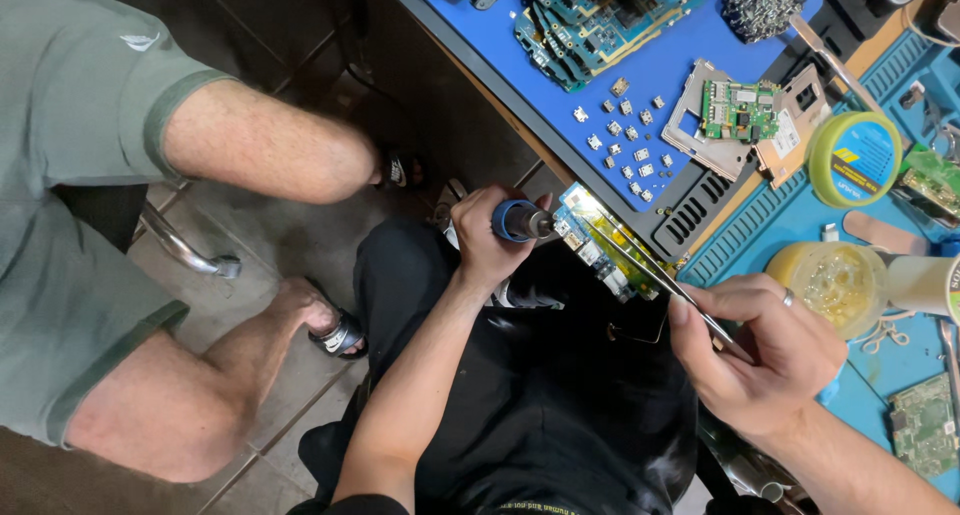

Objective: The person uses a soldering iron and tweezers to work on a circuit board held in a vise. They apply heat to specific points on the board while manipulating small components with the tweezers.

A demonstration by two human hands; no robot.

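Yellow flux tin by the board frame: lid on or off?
Lid on. The yellow flux tin shows a closed printed top, contents hidden; the yellow jar nearer the right hand stands open.

A grey tiled floor (290, 240) lies beside a workbench (480, 85) under blue mats (690, 50).

A round, shallow tin with a yellow-green rim and a blue label bearing a yellow mark (853, 158) stands on the blue work mat at the right, just beside the metal-framed green circuit board. Below it, an open round yellow tin of glossy amber paste (829, 282) sits near the right edge. Against that one, at the frame's edge, lies a white cylindrical container with a green-printed label (925, 284), only partly in view.
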